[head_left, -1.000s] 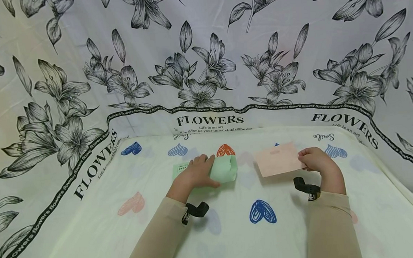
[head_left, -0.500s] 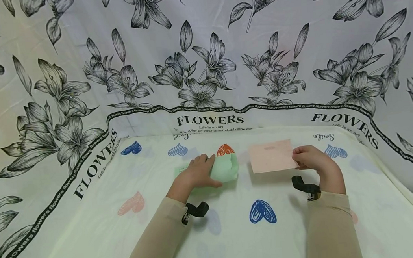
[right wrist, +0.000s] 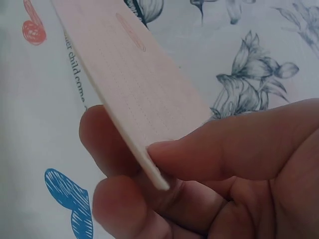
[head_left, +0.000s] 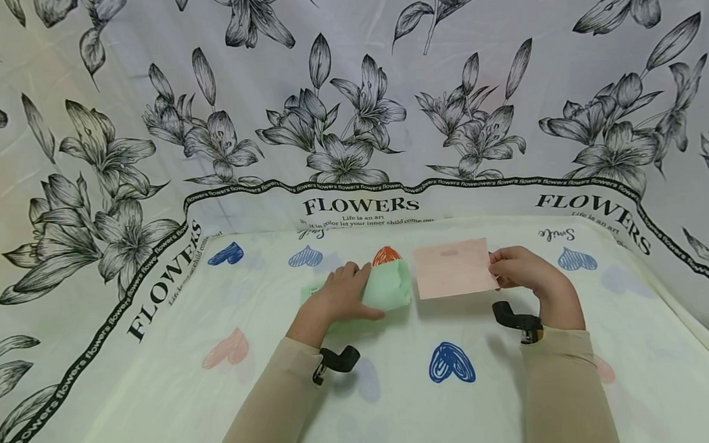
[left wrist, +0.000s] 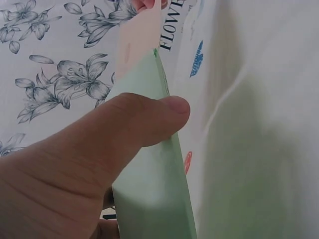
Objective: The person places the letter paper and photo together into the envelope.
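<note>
A light green flat paper packet (head_left: 390, 288) is held by my left hand (head_left: 337, 298), fingers on its far side and thumb along the near side. The packet's right end bulges and looks unsealed. In the left wrist view the thumb (left wrist: 149, 117) presses the packet's face; the fingers behind are mostly hidden. My right hand (head_left: 531, 275) pinches the right edge of a thin pink paper pad (head_left: 455, 269), raised above the cloth. Its slim edge and a small oval mark show in the right wrist view. A narrow gap separates pad from packet.
A pale tablecloth (head_left: 403, 415) printed with hearts covers the surface. Behind it hangs a white curtain (head_left: 411, 143) with black flower drawings. Each wrist carries a black camera mount (head_left: 340, 359).
My right hand has moved left, bringing the pink paper pad closer to the green packet and levelling it. The left hand and packet have barely shifted.
</note>
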Motion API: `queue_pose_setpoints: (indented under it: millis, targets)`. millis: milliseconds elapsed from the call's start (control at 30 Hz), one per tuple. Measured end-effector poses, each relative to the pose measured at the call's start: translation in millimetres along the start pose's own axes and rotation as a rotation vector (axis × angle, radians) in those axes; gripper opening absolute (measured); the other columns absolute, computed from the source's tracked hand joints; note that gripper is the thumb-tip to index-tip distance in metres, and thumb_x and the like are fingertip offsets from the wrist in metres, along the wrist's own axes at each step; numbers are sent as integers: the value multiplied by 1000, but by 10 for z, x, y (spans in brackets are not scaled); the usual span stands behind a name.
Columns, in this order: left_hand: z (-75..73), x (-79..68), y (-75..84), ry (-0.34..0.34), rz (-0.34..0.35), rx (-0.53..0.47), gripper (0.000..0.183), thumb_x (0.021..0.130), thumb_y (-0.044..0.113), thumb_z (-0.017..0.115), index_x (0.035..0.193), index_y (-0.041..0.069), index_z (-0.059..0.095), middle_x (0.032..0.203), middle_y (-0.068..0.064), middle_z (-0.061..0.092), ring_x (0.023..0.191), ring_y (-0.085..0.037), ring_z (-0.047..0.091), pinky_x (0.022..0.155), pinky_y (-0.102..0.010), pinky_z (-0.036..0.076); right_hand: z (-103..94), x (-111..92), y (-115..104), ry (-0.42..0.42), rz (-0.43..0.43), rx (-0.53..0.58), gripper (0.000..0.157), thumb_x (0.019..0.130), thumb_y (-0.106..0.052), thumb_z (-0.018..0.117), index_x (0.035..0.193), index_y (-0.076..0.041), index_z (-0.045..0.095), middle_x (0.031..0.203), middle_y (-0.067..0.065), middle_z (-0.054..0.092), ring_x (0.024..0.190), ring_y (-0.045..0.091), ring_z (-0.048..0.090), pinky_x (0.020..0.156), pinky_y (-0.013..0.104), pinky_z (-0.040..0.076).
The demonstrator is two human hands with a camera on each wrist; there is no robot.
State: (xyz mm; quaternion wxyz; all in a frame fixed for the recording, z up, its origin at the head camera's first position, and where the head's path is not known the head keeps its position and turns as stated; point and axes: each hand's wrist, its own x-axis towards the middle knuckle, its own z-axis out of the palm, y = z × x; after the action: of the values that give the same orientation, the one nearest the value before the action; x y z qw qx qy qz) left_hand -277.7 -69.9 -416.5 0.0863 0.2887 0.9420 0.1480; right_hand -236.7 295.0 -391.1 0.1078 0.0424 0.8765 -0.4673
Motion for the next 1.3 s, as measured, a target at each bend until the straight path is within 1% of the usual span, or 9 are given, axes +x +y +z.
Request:
queue_pose_setpoints:
  millis: [167,367,600,700,900,967,1067,1233,1300]
  targets:
    - [0,7,4,4,4,4,110,80,58,81,162,6,30,144,-19,41,132,-35,40,118,-55,26,24,-4,-52,-1,3,14,27,102,-12,53,118,10,56,93,11,66,81,22,63,89,49,55]
    - [10,13,10,13,2,8,109,80,56,82,161,5,30,144,-19,41,130,-35,41,118,-54,28,66,21,-83,-12,-7,14,26,102,-11,52,117,9,57,91,11,66,79,22,62,89,51,54]
    - [12,12,40,15,-13,26,111,80,56,82,162,5,27,147,-20,39,133,-36,40,119,-54,27,100,51,-104,-7,-36,16,23,101,-10,52,112,8,57,87,10,63,75,22,63,90,52,54]
    - [12,15,53,21,-26,36,112,80,56,82,162,5,27,148,-20,39,135,-36,39,120,-54,25,110,54,-114,-13,-46,17,23,100,-11,54,112,8,57,88,10,63,74,22,64,87,49,55]
    - [19,24,58,41,-42,58,113,79,56,83,162,5,26,148,-20,38,138,-37,37,121,-55,23,130,65,-122,-43,-67,15,20,98,-9,55,109,7,59,89,10,64,73,21,63,87,49,54]
    - [22,28,52,55,-42,67,113,79,56,83,162,4,26,149,-21,37,138,-38,36,120,-56,23,135,69,-119,-53,-72,17,19,97,-9,55,107,7,59,89,10,64,73,21,63,87,50,54]
    - [26,40,42,82,-43,78,114,79,56,83,162,3,26,149,-23,37,138,-40,37,120,-57,24,143,75,-119,-56,-73,11,17,96,-10,56,105,4,59,90,9,63,74,22,62,87,47,54]
    - [31,49,41,102,-56,102,115,79,58,83,162,3,26,150,-23,36,139,-40,36,119,-57,25,158,75,-124,-76,-114,11,14,95,-11,60,103,1,58,90,9,61,78,25,63,87,45,53]
    - [28,46,44,102,-60,103,115,79,57,83,162,3,25,150,-23,36,139,-40,36,119,-56,25,154,69,-130,-96,-142,11,16,96,-11,60,105,3,60,91,9,62,78,26,63,89,48,53]
